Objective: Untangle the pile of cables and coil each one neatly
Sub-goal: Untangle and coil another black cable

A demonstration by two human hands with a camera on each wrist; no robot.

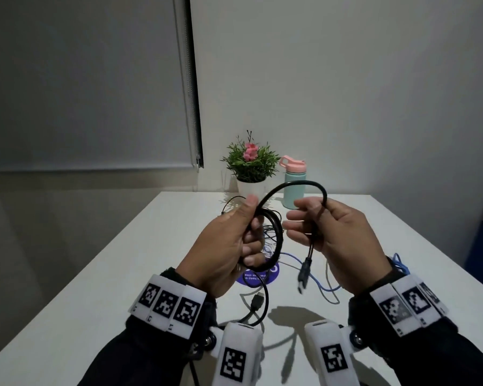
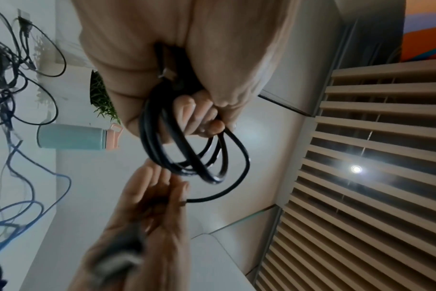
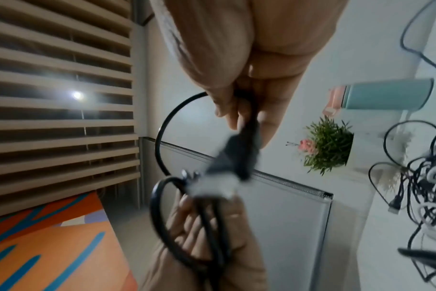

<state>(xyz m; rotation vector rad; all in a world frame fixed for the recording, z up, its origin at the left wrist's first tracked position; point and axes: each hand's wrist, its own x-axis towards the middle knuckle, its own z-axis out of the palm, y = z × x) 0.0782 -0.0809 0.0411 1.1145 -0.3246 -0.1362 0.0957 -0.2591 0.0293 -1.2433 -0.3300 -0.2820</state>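
Left hand (image 1: pixel 229 243) grips black cable (image 1: pixel 290 188) coil; right hand (image 1: pixel 332 240) holds plug end hanging down.

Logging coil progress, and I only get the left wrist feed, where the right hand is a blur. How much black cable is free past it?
Observer: In the head view, the right hand grips the black cable near its end. Only a short tail with the plug hangs below.
Operator: Where's the other end?
Observer: A second black plug shows below the left hand. I cannot tell whether it is this cable's.
Operator: What's under the hands?
Observer: A round purple sticker on the white table.
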